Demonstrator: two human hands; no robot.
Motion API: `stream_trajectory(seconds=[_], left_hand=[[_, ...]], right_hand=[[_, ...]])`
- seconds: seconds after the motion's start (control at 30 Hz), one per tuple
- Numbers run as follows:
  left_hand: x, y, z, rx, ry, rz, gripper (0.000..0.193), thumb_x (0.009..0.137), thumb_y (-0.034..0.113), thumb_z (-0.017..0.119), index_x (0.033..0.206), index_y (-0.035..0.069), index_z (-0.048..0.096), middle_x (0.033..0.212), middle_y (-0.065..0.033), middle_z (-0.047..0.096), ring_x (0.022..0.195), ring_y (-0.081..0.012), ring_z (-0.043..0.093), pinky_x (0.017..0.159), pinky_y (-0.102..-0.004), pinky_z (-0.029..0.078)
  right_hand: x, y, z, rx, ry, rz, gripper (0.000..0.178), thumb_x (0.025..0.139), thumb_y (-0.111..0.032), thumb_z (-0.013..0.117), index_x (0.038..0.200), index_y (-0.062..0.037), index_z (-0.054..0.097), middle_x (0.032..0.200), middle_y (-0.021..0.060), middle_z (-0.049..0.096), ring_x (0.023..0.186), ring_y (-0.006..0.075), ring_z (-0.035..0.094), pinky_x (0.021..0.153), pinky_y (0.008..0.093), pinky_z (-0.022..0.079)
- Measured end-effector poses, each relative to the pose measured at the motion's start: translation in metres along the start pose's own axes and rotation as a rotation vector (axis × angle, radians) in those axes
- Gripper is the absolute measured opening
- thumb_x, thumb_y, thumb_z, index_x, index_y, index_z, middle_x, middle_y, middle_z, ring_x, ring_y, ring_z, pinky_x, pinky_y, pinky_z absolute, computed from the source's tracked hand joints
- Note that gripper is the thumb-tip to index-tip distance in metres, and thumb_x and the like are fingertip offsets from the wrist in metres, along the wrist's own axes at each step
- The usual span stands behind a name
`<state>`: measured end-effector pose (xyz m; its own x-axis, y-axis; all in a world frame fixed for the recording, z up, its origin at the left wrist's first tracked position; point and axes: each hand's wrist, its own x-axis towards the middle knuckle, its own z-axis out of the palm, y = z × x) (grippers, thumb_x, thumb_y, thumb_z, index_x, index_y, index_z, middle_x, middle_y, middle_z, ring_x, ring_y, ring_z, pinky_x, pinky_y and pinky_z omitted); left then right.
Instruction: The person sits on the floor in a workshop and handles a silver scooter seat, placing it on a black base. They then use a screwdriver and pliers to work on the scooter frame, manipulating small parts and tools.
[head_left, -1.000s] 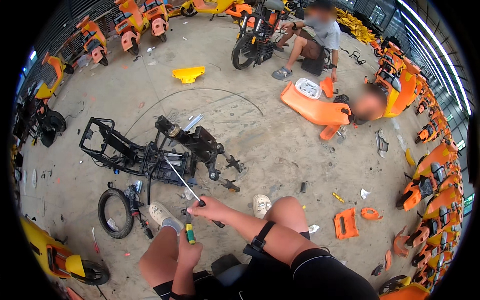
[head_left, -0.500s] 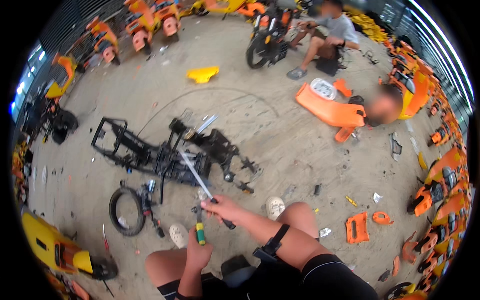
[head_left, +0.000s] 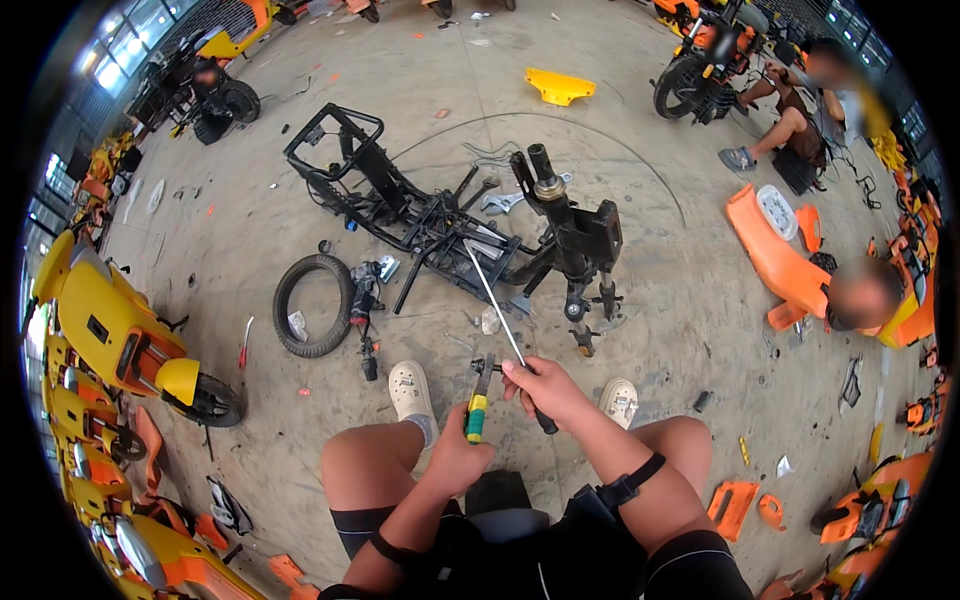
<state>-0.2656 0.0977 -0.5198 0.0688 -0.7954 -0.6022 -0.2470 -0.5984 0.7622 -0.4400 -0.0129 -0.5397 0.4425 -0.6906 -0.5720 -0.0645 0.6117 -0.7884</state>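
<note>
My left hand (head_left: 462,455) is closed around the yellow and green handle of a hammer (head_left: 477,412), whose small dark head points up. Close beside it, my right hand (head_left: 548,390) grips a long screwdriver (head_left: 498,307) with a black handle. Its shaft slants up and left, and the tip overlaps a stripped black scooter frame (head_left: 385,190) on the floor; I cannot tell whether it touches. A front fork assembly (head_left: 570,235) stands at the frame's right end. An adjustable wrench (head_left: 503,203) lies behind the frame.
A black tyre (head_left: 280,310) and a dark elongated tool or part (head_left: 367,310) lie left of my feet. A yellow panel (head_left: 560,87) lies farther off, with an orange panel (head_left: 765,245) to the right. Another person (head_left: 800,120) sits by a scooter. Scooters (head_left: 130,330) line the left.
The view has swung, so the frame and my hands appear farther right. Both hands keep hold of the hammer and screwdriver, close together.
</note>
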Motion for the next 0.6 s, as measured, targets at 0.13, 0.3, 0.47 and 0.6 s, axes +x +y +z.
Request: stream_trajectory(seconds=[0.13,0.3,0.47,0.6], left_hand=[[-0.0030,0.0038,-0.0029,0.006,-0.012,-0.031,0.065,0.077,0.004,0.061,0.139,0.001,0.039,0.103,-0.0079,0.055,0.088,-0.0155,0.055,0.075,-0.0293,0.047],[-0.0012,0.0015,-0.0041,0.018,-0.033,-0.063,0.067,0.078,0.006,0.061,0.140,0.002,0.037,0.101,-0.0104,0.056,0.087,-0.0164,0.056,0.074,-0.0298,0.048],[0.0011,0.0015,-0.0016,0.121,-0.029,-0.061,0.070,0.077,0.008,0.062,0.142,0.003,0.036,0.100,-0.0153,0.058,0.087,-0.0223,0.060,0.074,-0.0329,0.049],[0.0035,-0.0032,-0.0030,0.153,0.004,0.002,0.074,0.076,0.015,0.064,0.144,0.004,0.035,0.120,-0.0292,0.058,0.104,-0.0400,0.063,0.087,-0.0416,0.050]], right_hand=[[0.0002,0.0034,-0.0010,-0.011,0.006,-0.045,0.040,0.096,-0.040,0.064,0.101,-0.0013,0.059,0.083,0.0074,0.065,0.050,0.0080,0.048,0.047,0.0251,0.041],[0.0014,0.0051,0.0000,0.008,0.025,-0.049,0.038,0.095,-0.037,0.066,0.106,-0.0016,0.057,0.089,0.0095,0.066,0.050,0.0078,0.048,0.047,0.0244,0.042],[0.0048,0.0034,-0.0019,0.125,0.060,0.030,0.033,0.094,-0.032,0.068,0.105,-0.0027,0.056,0.091,0.0097,0.066,0.051,0.0070,0.048,0.046,0.0244,0.043],[0.0062,0.0033,-0.0039,0.078,0.053,-0.049,0.029,0.095,-0.029,0.067,0.102,-0.0033,0.055,0.090,0.0101,0.067,0.051,0.0071,0.049,0.047,0.0249,0.044]])
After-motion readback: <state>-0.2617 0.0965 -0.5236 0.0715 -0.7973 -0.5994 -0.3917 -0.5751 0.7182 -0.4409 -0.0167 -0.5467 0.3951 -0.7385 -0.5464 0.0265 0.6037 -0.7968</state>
